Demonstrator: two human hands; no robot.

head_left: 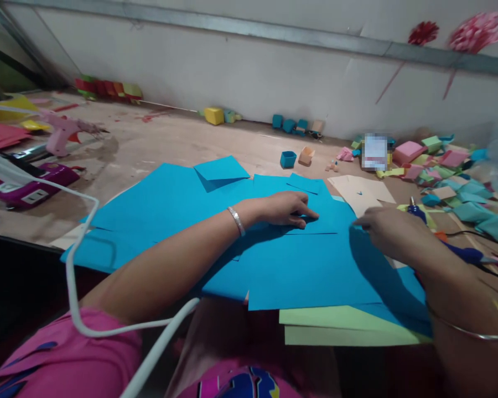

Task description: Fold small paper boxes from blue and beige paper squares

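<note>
Large sheets of blue paper (307, 271) overlap across the front of the table, with pale green sheets (348, 326) under their front edge. My left hand (288, 210) rests on a blue piece near the middle, its index finger stretched out to the right and the other fingers bent, holding nothing. Beside the right edge of the blue paper is my right hand (394, 229), its fingertips pinched together at the edge; whatever lies between them is too small to make out. A smaller folded blue piece (222, 168) lies at the back of the sheets.
A pink glue gun (62, 132) and a purple device (33, 185) are at the left. A white cable (72, 276) loops over my left arm's side. Small paper boxes (288, 159) stand behind the sheets. Coloured paper pieces (473, 196) pile up at the right, near blue-handled scissors (465, 253).
</note>
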